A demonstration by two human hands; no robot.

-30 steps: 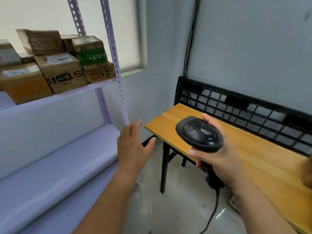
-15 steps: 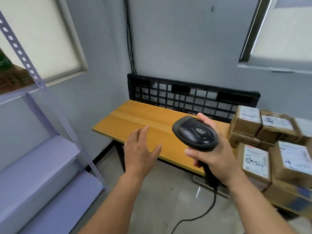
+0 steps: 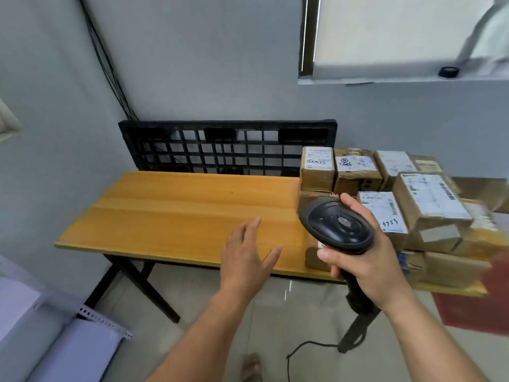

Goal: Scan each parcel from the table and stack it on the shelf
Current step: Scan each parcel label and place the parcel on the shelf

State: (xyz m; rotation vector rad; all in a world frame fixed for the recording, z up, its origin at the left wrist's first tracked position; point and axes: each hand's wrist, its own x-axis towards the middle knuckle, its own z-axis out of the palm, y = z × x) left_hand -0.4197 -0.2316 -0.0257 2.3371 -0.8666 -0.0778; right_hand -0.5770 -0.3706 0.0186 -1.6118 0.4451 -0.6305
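Several brown cardboard parcels (image 3: 385,188) with white labels are piled on the right end of the wooden table (image 3: 179,205). My right hand (image 3: 366,260) grips a black barcode scanner (image 3: 337,226) by its handle, its head raised in front of the pile. One labelled parcel (image 3: 384,213) sits just behind the scanner. My left hand (image 3: 245,260) hovers empty over the table's front edge, fingers spread. Only a corner of the pale purple shelf (image 3: 82,351) shows at the bottom left.
A black plastic pallet (image 3: 220,147) leans against the wall behind the table. The scanner's cable (image 3: 311,348) hangs down to the tiled floor. A red mat (image 3: 473,307) lies on the floor at the right. My foot (image 3: 252,368) shows below.
The view has swung right, away from the shelf, bringing the parcel pile into sight. Both hands have moved over the table toward the pile, the scanner staying in my right hand.
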